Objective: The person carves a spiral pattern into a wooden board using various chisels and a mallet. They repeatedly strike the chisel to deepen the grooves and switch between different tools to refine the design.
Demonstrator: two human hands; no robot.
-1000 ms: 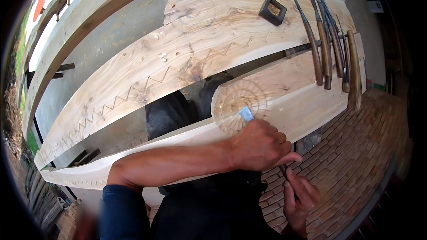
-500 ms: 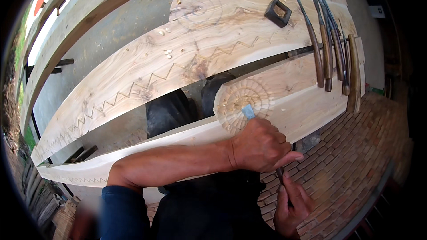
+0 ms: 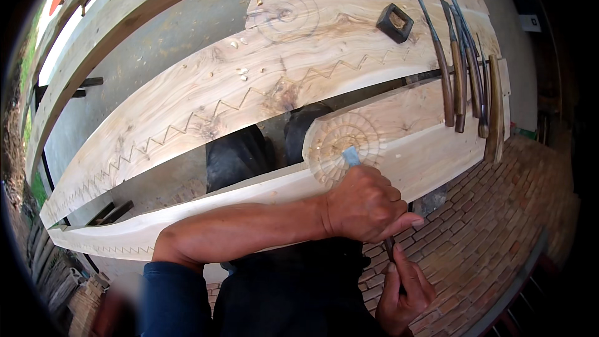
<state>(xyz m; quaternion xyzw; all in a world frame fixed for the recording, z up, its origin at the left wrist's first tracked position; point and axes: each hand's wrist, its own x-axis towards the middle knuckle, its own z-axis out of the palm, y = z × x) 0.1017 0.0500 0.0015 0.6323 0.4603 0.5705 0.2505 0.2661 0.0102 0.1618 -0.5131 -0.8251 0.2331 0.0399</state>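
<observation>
Gripping low near my lap, my right hand (image 3: 404, 290) was closed around the handle end of a chisel (image 3: 351, 156), though most of the handle was hidden behind my other fist. Just above it, my left hand (image 3: 367, 205) was wrapped tight around the shaft of that same chisel, its forearm coming in from the lower left across the near plank (image 3: 437, 150). Only the pale blue blade tip showed past my left fingers, and it rested on the carved rosette (image 3: 344, 143) of ringed petals cut into that plank, with small chips lying in the grooves. Beyond a dark gap lay the far plank (image 3: 249, 87), curved by the lens, bearing a zigzag line (image 3: 206, 112) carved along its length and a faint spiral (image 3: 284, 15) of circles near its upper end. A few wood chips (image 3: 240, 73) sat loose on it. To the right, a row of carving tools (image 3: 465, 68) with brown wooden handles lay side by side across both planks, and a small dark square block (image 3: 395, 22) sat near them. Brick paving (image 3: 499, 224) spread beneath on my right.
</observation>
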